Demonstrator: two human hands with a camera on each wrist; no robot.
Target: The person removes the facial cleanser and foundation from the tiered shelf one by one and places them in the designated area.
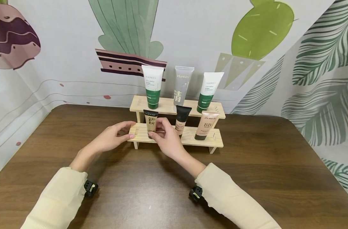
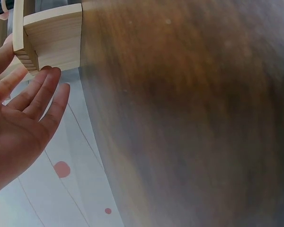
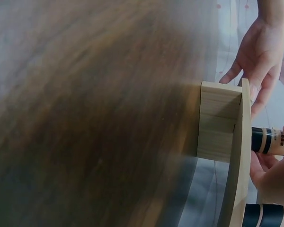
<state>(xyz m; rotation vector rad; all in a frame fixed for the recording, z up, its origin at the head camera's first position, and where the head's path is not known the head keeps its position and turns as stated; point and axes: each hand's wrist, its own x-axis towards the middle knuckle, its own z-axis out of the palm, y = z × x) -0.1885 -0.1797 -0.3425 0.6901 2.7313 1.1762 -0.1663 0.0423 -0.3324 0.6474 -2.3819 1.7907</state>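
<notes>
A two-tier wooden display rack (image 1: 188, 139) stands on the table with cosmetic tubes on both tiers. My right hand (image 1: 170, 140) pinches a small gold tube (image 1: 151, 122) with black ends, upright at the left of the lower tier. In the right wrist view, fingers lie on both sides of that tube (image 3: 276, 138). My left hand (image 1: 112, 137) grips the left end of the lower tier with thumb and fingertips; in the left wrist view its other fingers (image 2: 49, 94) extend loosely beside the wood. Right of my right hand stands a black-topped beige tube (image 1: 181, 118).
A pink BB cream tube (image 1: 206, 125) stands at the lower tier's right. On the upper tier are two white-and-green tubes (image 1: 153, 86) (image 1: 209, 90) and a grey tube (image 1: 183, 84) between them. Behind the brown table (image 1: 145, 197) hangs a plant-patterned cloth (image 1: 191, 31).
</notes>
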